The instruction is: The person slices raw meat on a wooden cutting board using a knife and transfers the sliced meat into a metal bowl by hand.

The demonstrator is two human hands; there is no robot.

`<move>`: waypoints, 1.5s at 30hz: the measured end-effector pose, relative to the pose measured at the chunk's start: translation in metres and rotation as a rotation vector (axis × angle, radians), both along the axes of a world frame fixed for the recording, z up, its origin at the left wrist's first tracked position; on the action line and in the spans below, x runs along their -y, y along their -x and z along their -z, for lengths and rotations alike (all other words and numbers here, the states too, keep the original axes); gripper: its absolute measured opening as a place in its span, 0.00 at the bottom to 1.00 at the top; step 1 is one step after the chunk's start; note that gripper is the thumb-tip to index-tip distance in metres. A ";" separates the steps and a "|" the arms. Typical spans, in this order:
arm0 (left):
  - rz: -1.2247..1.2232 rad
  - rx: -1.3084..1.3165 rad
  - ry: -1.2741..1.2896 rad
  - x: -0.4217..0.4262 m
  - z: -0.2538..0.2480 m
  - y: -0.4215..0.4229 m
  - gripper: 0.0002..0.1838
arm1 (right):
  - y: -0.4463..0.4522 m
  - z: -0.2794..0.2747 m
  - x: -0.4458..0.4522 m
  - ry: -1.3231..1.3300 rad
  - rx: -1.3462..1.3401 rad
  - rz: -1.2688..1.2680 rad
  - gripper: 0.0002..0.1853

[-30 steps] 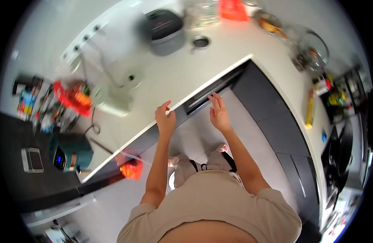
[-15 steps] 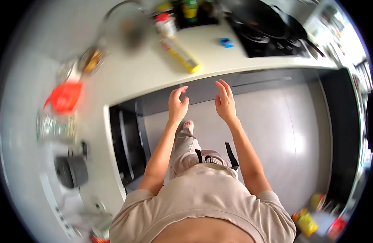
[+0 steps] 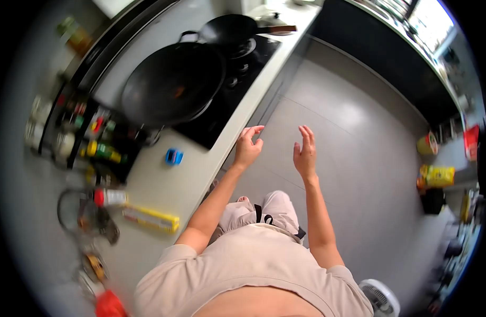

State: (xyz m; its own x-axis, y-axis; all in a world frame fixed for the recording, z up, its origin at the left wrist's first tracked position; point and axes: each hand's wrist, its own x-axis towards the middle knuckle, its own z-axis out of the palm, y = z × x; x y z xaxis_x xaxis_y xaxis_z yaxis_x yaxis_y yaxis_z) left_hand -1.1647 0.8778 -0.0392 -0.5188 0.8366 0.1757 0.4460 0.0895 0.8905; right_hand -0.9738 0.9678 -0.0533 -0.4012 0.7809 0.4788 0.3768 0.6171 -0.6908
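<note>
At ten o'clock from your left hand [image 3: 248, 151], the wok [image 3: 166, 79] sits on the hob [image 3: 207, 131], presumably where heat can reach it, while that hand, near the worktop [image 3: 153, 182], and your right hand [image 3: 305, 159] hover loosely wide and empty, perhaps raised to clear the edge.

A loose beige T-shirt [image 3: 253, 251] covers the torso, its plain matte cloth softly creased, with a wide curved neckline [image 3: 243, 288] edged by a seam and 2 short sleeves, the left sleeve [image 3: 169, 262] and the right sleeve [image 3: 335, 279], that end above the elbows. Below its hem come pale beige trousers [image 3: 280, 205], roomy and wrinkled, marked near the waist by a black strip [image 3: 258, 213] and a small black loop [image 3: 269, 218]. The forearms, the left hand [image 3: 248, 149] and the right hand [image 3: 306, 156] are bare, as are the toes [image 3: 243, 199] beside a trouser leg.
</note>
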 end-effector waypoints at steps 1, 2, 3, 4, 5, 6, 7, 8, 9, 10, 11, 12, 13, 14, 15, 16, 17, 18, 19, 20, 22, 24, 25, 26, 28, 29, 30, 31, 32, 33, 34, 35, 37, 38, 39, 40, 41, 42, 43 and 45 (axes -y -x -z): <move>0.061 0.014 0.006 -0.030 -0.004 -0.004 0.22 | -0.011 0.001 -0.021 0.026 -0.032 0.066 0.31; 0.121 0.029 0.014 -0.064 -0.003 -0.006 0.22 | -0.019 0.004 -0.044 0.050 -0.064 0.131 0.31; 0.172 -0.017 0.019 -0.094 0.001 -0.010 0.22 | -0.028 0.005 -0.064 0.075 -0.074 0.197 0.30; 0.226 -0.016 0.025 -0.125 0.005 -0.015 0.22 | -0.039 0.009 -0.085 0.059 -0.051 0.259 0.30; 0.275 -0.016 0.027 -0.156 0.010 -0.020 0.22 | -0.050 0.011 -0.107 0.041 -0.027 0.317 0.30; 0.317 -0.016 0.025 -0.190 0.017 -0.026 0.22 | -0.060 0.015 -0.133 0.019 -0.003 0.368 0.29; 0.348 -0.017 -0.021 -0.219 0.027 -0.036 0.22 | -0.070 0.019 -0.156 0.004 -0.008 0.407 0.29; 0.373 -0.011 -0.044 -0.258 0.036 -0.045 0.22 | -0.079 0.023 -0.187 -0.005 -0.004 0.431 0.29; 0.387 0.000 -0.062 -0.295 0.037 -0.054 0.21 | -0.089 0.022 -0.217 -0.009 0.005 0.444 0.28; 0.395 0.005 -0.090 -0.332 0.032 -0.064 0.21 | -0.099 0.021 -0.247 -0.009 0.011 0.457 0.28; 0.410 0.020 -0.088 -0.371 0.027 -0.077 0.21 | -0.109 0.020 -0.283 -0.011 0.015 0.461 0.28; 0.424 0.036 -0.073 -0.400 0.023 -0.089 0.21 | -0.115 0.017 -0.314 0.000 0.021 0.463 0.29; 0.440 0.048 -0.051 -0.428 0.015 -0.097 0.21 | -0.120 0.011 -0.343 0.005 0.016 0.460 0.28; 0.457 0.048 -0.037 -0.436 0.004 -0.106 0.21 | -0.128 0.002 -0.349 -0.002 0.008 0.464 0.28; 0.463 0.050 -0.014 -0.473 -0.003 -0.112 0.21 | -0.132 -0.006 -0.386 -0.001 0.003 0.457 0.28; 0.467 0.055 0.019 -0.505 -0.004 -0.118 0.21 | -0.138 -0.009 -0.419 0.006 -0.001 0.457 0.28; 0.470 0.047 -0.011 -0.527 -0.007 -0.123 0.21 | -0.143 -0.014 -0.442 0.008 -0.005 0.458 0.28; 0.473 0.043 -0.044 -0.553 -0.007 -0.127 0.22 | -0.149 -0.015 -0.466 0.008 -0.005 0.458 0.28; 0.474 0.039 -0.080 -0.580 -0.006 -0.134 0.22 | -0.155 -0.014 -0.489 0.009 -0.002 0.459 0.28; 0.481 0.047 -0.046 -0.610 -0.006 -0.140 0.22 | -0.161 -0.015 -0.515 0.004 0.001 0.459 0.28; 0.500 0.056 0.033 -0.658 -0.001 -0.156 0.22 | -0.178 -0.011 -0.558 0.005 -0.003 0.470 0.28; 0.491 0.045 -0.023 -0.727 0.003 -0.170 0.22 | -0.192 -0.005 -0.624 0.003 -0.010 0.484 0.28; 0.488 0.037 -0.053 -0.762 0.008 -0.177 0.21 | -0.201 0.000 -0.658 -0.008 -0.005 0.484 0.28; 0.488 0.037 -0.081 -0.799 0.006 -0.186 0.21 | -0.210 0.000 -0.694 -0.021 -0.003 0.487 0.28; 0.498 0.040 -0.124 -0.862 0.005 -0.202 0.21 | -0.225 0.011 -0.748 -0.019 0.019 0.502 0.28; 0.516 0.047 -0.073 -0.899 0.001 -0.207 0.21 | -0.233 0.007 -0.781 -0.021 0.038 0.512 0.28; 0.527 0.055 -0.041 -0.937 -0.001 -0.214 0.21 | -0.243 -0.003 -0.819 -0.042 0.059 0.517 0.28; 0.536 0.081 0.012 -0.966 0.000 -0.225 0.21 | -0.255 -0.012 -0.848 -0.019 0.045 0.527 0.28; 0.538 0.101 0.001 -0.994 -0.001 -0.238 0.21 | -0.264 -0.020 -0.870 0.013 0.034 0.535 0.28; 0.536 0.114 -0.012 -1.022 -0.011 -0.248 0.21 | -0.274 -0.030 -0.894 0.045 0.016 0.540 0.28; 0.530 0.120 -0.020 -1.054 -0.017 -0.257 0.20 | -0.288 -0.032 -0.924 0.027 0.027 0.563 0.28; 0.545 0.123 -0.056 -1.082 -0.018 -0.262 0.20 | -0.298 -0.032 -0.951 0.016 0.037 0.584 0.28; 0.585 0.144 -0.031 -1.139 -0.020 -0.277 0.20 | -0.324 -0.022 -1.008 -0.023 0.049 0.636 0.28; 0.608 0.150 -0.018 -1.168 -0.019 -0.279 0.20 | -0.333 -0.014 -1.037 0.000 0.020 0.655 0.28; 0.613 0.153 -0.052 -1.197 -0.019 -0.282 0.20 | -0.338 -0.011 -1.066 0.021 -0.013 0.678 0.28; 0.599 0.130 -0.044 -1.226 -0.013 -0.280 0.20 | -0.342 -0.004 -1.093 0.044 -0.045 0.703 0.28; 0.586 0.110 -0.037 -1.257 -0.005 -0.280 0.20 | -0.347 0.005 -1.123 0.058 -0.056 0.700 0.28; 0.565 0.086 -0.037 -1.288 -0.008 -0.288 0.20 | -0.357 0.001 -1.156 0.070 -0.067 0.681 0.27; 0.537 0.051 -0.096 -1.322 -0.003 -0.288 0.20 | -0.359 0.001 -1.191 0.080 -0.060 0.660 0.27; 0.474 0.071 -0.067 -1.385 -0.003 -0.289 0.20 | -0.363 0.000 -1.264 0.083 -0.043 0.589 0.27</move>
